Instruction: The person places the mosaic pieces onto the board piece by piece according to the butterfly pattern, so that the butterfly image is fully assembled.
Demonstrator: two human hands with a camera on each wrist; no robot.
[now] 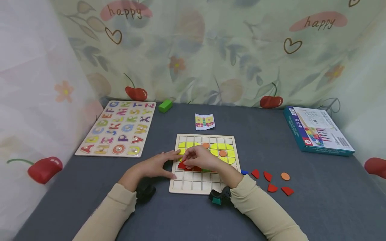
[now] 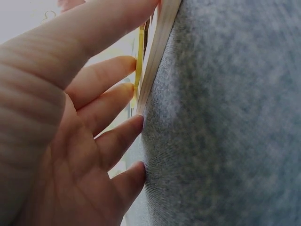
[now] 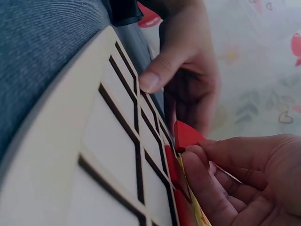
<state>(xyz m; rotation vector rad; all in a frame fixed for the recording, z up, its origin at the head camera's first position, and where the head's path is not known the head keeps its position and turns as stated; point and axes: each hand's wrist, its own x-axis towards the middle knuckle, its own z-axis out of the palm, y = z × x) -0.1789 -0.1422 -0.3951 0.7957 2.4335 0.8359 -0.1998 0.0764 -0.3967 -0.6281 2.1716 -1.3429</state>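
Note:
My right hand (image 1: 205, 158) pinches a red quarter-round piece (image 3: 186, 135) between thumb and fingertips, close over the left part of the wooden grid board (image 1: 190, 185). At the board's left edge, my left hand (image 1: 153, 166) rests with fingers spread and thumb on the frame; in the left wrist view its fingertips (image 2: 136, 120) touch the board's side and the cloth. Yellow pieces (image 1: 222, 146) and orange discs (image 1: 222, 153) fill the upper cells. Below them runs a row of red pieces (image 1: 197, 169) with a green one (image 1: 206, 170), partly hidden by my right hand.
Several red quarter-round pieces (image 1: 272, 188), an orange disc (image 1: 285, 176) and a blue piece (image 1: 244, 172) lie right of the board. Behind it is a butterfly picture card (image 1: 204, 122). An alphabet board (image 1: 116, 129) and green block (image 1: 165, 105) are left; a box (image 1: 319, 130) stands right.

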